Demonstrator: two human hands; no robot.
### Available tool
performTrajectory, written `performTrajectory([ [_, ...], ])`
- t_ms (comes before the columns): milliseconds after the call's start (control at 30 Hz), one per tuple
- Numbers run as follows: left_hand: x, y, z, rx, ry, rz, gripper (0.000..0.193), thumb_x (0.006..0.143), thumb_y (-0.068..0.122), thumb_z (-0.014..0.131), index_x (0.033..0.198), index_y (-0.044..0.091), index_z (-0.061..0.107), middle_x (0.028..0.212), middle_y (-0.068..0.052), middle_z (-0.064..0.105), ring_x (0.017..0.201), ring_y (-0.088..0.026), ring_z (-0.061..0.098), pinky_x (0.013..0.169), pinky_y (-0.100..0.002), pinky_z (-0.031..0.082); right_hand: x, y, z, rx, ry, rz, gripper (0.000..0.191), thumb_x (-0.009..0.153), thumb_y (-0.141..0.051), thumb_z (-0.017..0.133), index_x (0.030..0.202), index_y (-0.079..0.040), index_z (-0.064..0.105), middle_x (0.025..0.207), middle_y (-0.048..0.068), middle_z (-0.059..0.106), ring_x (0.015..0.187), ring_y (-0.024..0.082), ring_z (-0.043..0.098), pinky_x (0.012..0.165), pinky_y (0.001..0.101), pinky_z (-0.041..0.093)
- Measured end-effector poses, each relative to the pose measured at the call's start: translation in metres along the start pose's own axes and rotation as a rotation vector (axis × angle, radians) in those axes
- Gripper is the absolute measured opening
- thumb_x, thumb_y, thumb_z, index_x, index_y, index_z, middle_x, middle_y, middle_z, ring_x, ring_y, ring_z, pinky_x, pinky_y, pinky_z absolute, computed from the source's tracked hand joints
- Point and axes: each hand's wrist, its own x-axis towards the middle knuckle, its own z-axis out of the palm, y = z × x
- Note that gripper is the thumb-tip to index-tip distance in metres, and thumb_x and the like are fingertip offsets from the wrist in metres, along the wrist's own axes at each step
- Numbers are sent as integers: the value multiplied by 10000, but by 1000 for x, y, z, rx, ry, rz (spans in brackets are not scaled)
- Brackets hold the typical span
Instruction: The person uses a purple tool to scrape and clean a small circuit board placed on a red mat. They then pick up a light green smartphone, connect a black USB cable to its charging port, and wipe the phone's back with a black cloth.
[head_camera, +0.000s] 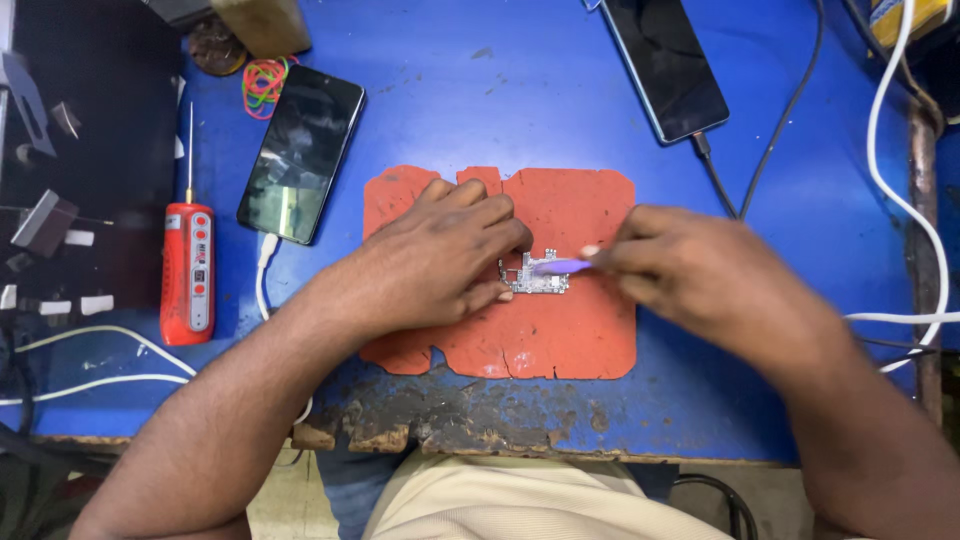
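Small circuit board (535, 275) lies flat near the centre of the orange work mat (580, 330), slightly toward the mat's far side. Left hand (435, 262) rests on the mat, fingers curled and partly closed, fingertips pinning the board's left edge. Right hand (700, 268) is pinched shut around a slim purple tool (562, 266); the tool's tip lies over the board's top edge. Right hand blurred, finer grip detail unreadable.

Mat sits on a blue table (800, 180). Left of the mat: a dark phone (300, 152) with a white cable at its lower end, then a red handheld tool (187, 265). Coloured rubber bands (264, 84) beyond that phone. A second phone (665, 62), cabled, lies beyond the mat's right corner.
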Motion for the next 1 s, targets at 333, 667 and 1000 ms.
performTrajectory([
  [333,-1,1,-1,-10,42,22,429,757,269,809,1115,89,655,1049,-63,599,1040,-270,547,892,-461,417,0,-5,1,-7,103,-72,218,786,-148,714,991,-129,783,944,52,703,826,277,694,696,418,560],
  [667,-2,2,0,-24,35,16,420,759,287,811,1100,94,659,1036,-61,599,1035,-271,545,883,-455,417,-2,-6,0,-27,61,-1,255,798,-172,718,1044,-160,784,911,45,702,791,284,689,647,431,550],
  [1000,-2,1,0,-23,25,-1,411,763,287,815,1096,102,661,1043,-55,601,1041,-262,551,895,-447,418,2,-10,-2,-24,51,-96,266,768,-144,712,1028,-137,769,932,59,690,832,285,687,694,431,555],
])
